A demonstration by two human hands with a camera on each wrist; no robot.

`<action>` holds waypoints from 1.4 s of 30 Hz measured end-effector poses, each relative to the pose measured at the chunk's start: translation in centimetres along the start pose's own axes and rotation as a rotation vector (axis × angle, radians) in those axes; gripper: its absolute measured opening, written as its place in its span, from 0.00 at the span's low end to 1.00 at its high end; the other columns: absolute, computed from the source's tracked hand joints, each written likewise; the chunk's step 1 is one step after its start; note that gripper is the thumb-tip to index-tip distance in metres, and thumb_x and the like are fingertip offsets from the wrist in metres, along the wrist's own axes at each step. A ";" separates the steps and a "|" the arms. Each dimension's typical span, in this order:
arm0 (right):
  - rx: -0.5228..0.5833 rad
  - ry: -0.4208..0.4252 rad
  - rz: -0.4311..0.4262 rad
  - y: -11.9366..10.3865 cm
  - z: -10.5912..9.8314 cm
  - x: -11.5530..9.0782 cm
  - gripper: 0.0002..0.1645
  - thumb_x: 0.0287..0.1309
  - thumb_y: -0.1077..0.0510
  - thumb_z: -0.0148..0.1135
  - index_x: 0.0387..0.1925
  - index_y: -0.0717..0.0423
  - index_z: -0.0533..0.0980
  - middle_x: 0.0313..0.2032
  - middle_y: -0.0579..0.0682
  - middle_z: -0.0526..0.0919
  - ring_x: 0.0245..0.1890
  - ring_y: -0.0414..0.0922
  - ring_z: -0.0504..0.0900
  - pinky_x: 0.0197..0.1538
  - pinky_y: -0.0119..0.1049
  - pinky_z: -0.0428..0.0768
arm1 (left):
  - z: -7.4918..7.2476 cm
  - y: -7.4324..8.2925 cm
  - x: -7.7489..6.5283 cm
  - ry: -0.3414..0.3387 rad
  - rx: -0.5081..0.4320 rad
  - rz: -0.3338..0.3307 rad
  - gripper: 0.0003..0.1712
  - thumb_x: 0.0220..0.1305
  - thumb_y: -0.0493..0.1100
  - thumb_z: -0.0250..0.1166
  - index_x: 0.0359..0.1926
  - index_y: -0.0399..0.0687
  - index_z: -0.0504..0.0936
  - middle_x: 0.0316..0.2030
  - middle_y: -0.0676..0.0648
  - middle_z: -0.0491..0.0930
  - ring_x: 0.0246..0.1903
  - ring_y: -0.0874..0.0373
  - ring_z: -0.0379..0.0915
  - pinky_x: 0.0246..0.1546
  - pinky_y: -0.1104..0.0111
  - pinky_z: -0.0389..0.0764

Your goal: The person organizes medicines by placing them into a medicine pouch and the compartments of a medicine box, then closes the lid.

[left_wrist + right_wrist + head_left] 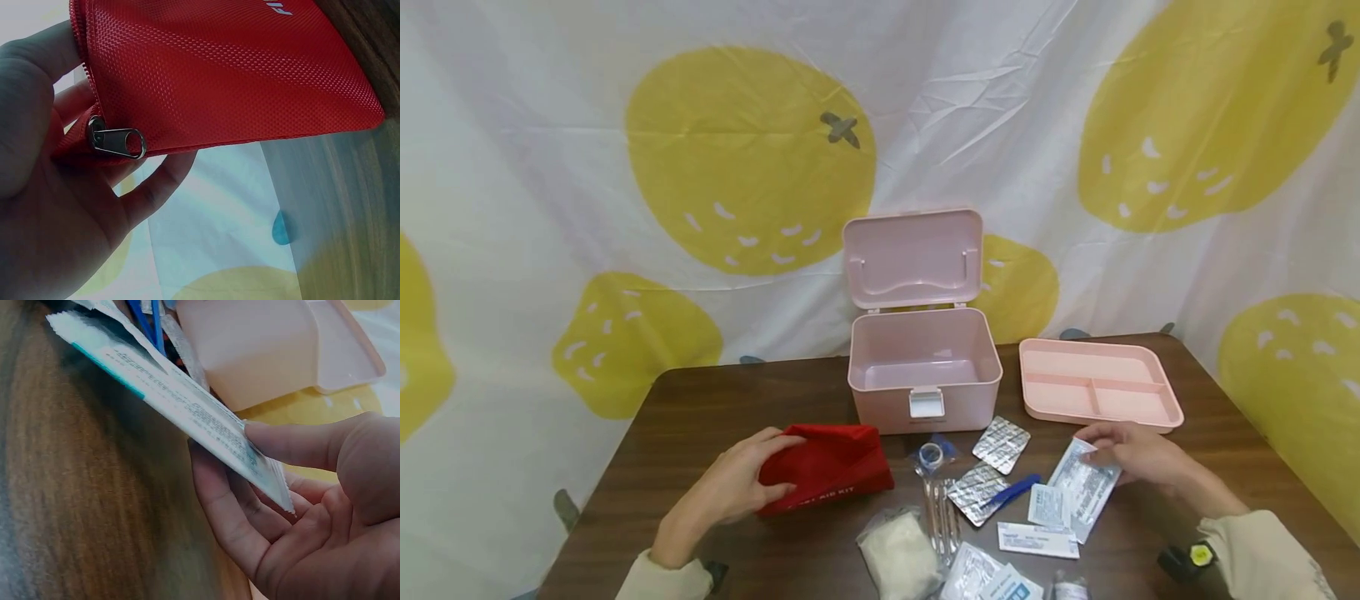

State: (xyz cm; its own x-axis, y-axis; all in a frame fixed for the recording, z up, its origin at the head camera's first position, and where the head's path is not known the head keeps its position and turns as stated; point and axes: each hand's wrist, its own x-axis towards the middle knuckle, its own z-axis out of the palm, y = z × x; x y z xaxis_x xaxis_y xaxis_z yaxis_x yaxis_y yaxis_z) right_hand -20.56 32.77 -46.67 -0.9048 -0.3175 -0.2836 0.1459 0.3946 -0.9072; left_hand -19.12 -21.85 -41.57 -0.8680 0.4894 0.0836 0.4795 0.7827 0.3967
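Observation:
My left hand (741, 477) grips the red zippered first aid pouch (827, 471) at its left end, thumb in front and fingers behind. In the left wrist view the pouch (219, 81) shows its metal zipper pull (119, 140) near my palm. On the right, my right hand (1138, 454) pinches a long white printed packet (1086, 483) by its upper end. The right wrist view shows that packet (187, 412) tilted between thumb and fingers, one end off the table. A small square white packet (1049, 505) overlaps its lower left side in the head view.
A pink box (925, 408) stands at the back with its lid (917, 258) raised. Right of it lies a pink divided tray (1060, 407). Between my hands are blister packs (1002, 444), blue tweezers (1018, 490), cotton swabs (942, 517), a bagged white pad (901, 554) and a tape roll (931, 454).

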 end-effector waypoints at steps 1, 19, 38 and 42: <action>0.009 0.001 -0.005 0.0 -0.2 0.0 0.28 0.63 0.64 0.59 0.58 0.80 0.65 0.35 0.54 0.84 0.32 0.48 0.85 0.36 0.44 0.85 | 0.0 0.0 0.0 0.000 0.002 0.001 0.31 0.52 0.43 0.76 0.59 0.49 0.79 0.52 0.49 0.78 0.46 0.53 0.77 0.44 0.59 0.83; 0.149 0.001 -0.075 -3.2 -3.0 -0.5 0.08 0.67 0.65 0.57 0.46 0.61 0.71 0.37 0.47 0.85 0.36 0.43 0.86 0.39 0.35 0.85 | 0.0 -0.2 0.1 -0.008 0.004 -0.002 0.32 0.53 0.43 0.76 0.59 0.48 0.78 0.52 0.50 0.78 0.46 0.54 0.76 0.44 0.60 0.83; 0.097 -0.095 -0.260 -11.6 4.3 1.5 0.17 0.64 0.62 0.62 0.50 0.72 0.74 0.38 0.49 0.86 0.38 0.41 0.84 0.42 0.35 0.84 | 0.0 -0.1 0.1 -0.006 -0.020 -0.004 0.31 0.53 0.42 0.76 0.59 0.47 0.78 0.51 0.50 0.78 0.46 0.55 0.76 0.45 0.59 0.82; 0.006 -0.085 -0.279 -13.4 6.4 2.7 0.16 0.62 0.60 0.64 0.47 0.69 0.77 0.36 0.49 0.87 0.35 0.39 0.82 0.41 0.32 0.81 | -0.1 0.0 0.1 -0.008 -0.026 -0.005 0.31 0.53 0.42 0.76 0.59 0.46 0.79 0.51 0.50 0.78 0.46 0.54 0.76 0.46 0.58 0.82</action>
State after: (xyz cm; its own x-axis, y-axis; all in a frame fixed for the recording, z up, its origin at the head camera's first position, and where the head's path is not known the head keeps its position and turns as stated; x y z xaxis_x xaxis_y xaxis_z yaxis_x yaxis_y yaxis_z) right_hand -22.39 21.09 -37.25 -0.8734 -0.4847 -0.0474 -0.1014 0.2763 -0.9557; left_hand -19.21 -21.88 -41.47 -0.8692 0.4888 0.0747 0.4718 0.7746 0.4211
